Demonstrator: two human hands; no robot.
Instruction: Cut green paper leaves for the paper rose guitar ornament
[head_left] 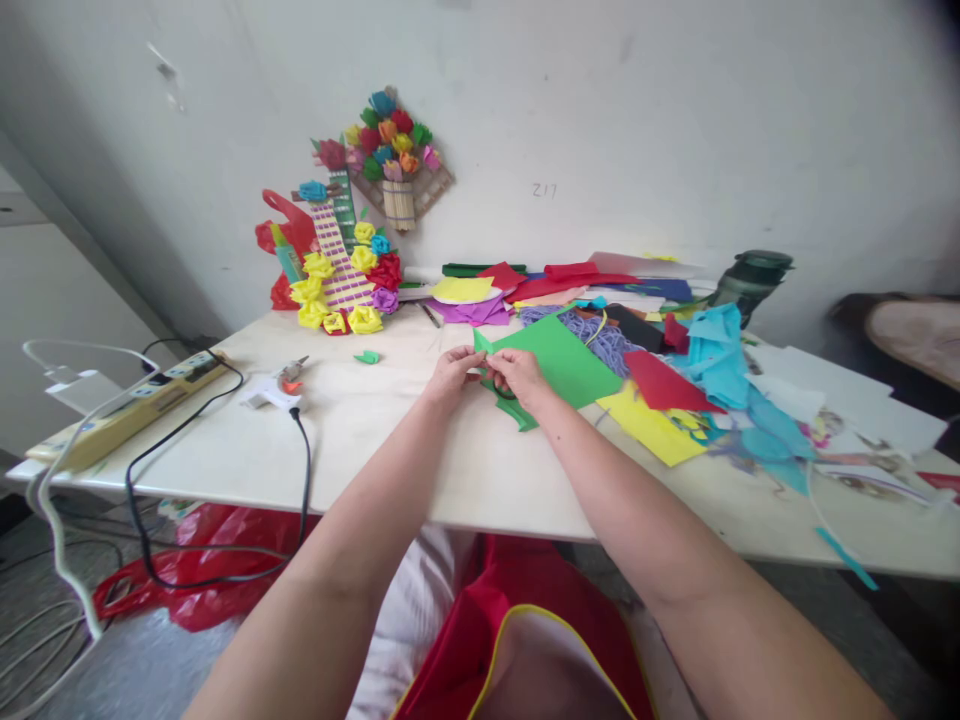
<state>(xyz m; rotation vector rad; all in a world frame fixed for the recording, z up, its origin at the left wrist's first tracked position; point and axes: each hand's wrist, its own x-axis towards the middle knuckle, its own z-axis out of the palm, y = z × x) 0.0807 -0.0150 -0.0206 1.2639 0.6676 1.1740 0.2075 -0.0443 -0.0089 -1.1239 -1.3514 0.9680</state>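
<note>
Both of my hands meet near the middle of the table, holding a small piece of green paper (481, 341) between them. My left hand (452, 370) pinches it from the left. From the other side, my right hand (519, 374) grips it with thumb and fingers together. A large green sheet (574, 362) lies just behind and right of my right hand. Green scraps (519, 414) rest under that hand, beside a dark looped shape that may be scissors handles, mostly covered. A small folded green paper piece (367, 357) lies to the left.
At left are a glue gun (276, 392) with a black cord and a power strip (139, 405). Paper-flower crafts (341, 260) stand behind. Coloured papers (667, 425), purple yarn (615, 345) and a dark bottle (752, 280) crowd the right.
</note>
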